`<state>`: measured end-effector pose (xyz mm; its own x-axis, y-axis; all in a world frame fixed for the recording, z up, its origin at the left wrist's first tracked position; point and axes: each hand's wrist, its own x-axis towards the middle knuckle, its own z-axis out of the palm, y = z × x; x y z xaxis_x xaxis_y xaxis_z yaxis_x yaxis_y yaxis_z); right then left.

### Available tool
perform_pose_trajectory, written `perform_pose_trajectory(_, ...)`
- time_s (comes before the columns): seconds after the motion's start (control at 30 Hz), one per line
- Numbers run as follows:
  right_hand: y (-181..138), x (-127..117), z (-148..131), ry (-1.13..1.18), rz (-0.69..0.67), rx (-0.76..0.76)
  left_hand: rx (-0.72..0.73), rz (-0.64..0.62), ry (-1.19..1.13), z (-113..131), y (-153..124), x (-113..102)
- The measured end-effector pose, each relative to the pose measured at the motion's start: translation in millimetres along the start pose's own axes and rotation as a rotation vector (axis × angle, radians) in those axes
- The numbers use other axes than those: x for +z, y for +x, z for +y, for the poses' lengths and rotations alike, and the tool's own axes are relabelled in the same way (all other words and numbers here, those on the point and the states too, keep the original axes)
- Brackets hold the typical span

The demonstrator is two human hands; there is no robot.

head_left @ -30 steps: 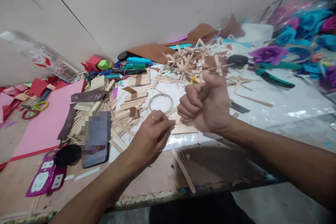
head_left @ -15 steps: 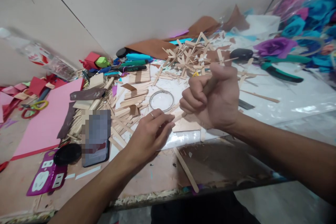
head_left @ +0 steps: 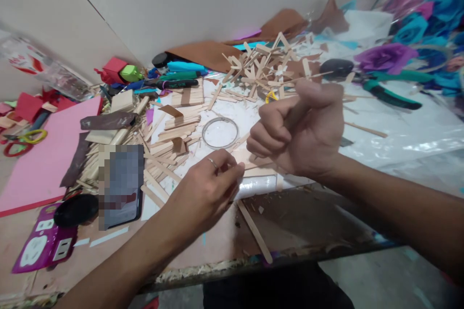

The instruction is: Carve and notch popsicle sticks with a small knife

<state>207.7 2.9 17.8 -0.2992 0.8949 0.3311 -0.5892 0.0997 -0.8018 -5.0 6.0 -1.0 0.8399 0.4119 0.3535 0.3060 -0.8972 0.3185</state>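
My right hand (head_left: 297, 133) is clenched in a fist around a thin brown handle, thumb on top, its lower end pressing down on flat wooden pieces (head_left: 259, 166). My left hand (head_left: 206, 188), with a ring on one finger, pinches the edge of those pieces with fingers together. A metal ring (head_left: 220, 133) lies just beyond both hands. Loose wooden craft sticks (head_left: 174, 137) are scattered to the left, and a tangle of glued stick crosses (head_left: 261, 70) sits behind the right hand.
A phone (head_left: 121, 186), a black lid (head_left: 76, 210) and a purple socket strip (head_left: 45, 244) lie at the left front. Pink paper (head_left: 43, 154), scissors (head_left: 21, 140), green-handled pliers (head_left: 384, 89) and paper flowers (head_left: 384, 58) surround the work. One stick (head_left: 255, 231) lies near the table edge (head_left: 232, 265).
Both hands stay on the wooden pieces. The right fist has risen slightly and tilted; the view has shifted a little to the right.
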Motion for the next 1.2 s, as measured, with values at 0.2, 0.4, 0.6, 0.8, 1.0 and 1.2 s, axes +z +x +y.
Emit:
perform_pose_trajectory(0.2,-3,-1,-3,-0.028,-0.069,0.102,-0.036,-0.069,-0.051,-2,-1,0)
perform_pose_trajectory(0.4,-7,5,-3,-0.006,-0.041,0.192,-0.110,-0.126,-0.090,-4,-5,3)
perform_pose_trajectory(0.6,-7,13,-7,-0.100,0.039,0.229,-0.136,-0.102,-0.154,-2,-5,5)
perform_pose_trajectory(0.8,-3,5,-2,-0.109,0.071,0.062,-0.078,0.012,-0.060,-11,-6,13)
perform_pose_trajectory(1.0,1,-6,1,-0.052,0.001,0.068,-0.078,0.014,-0.042,-12,-6,15)
perform_pose_trajectory(1.2,-1,-2,-3,-0.095,0.071,0.136,-0.055,0.051,-0.057,-14,-6,18)
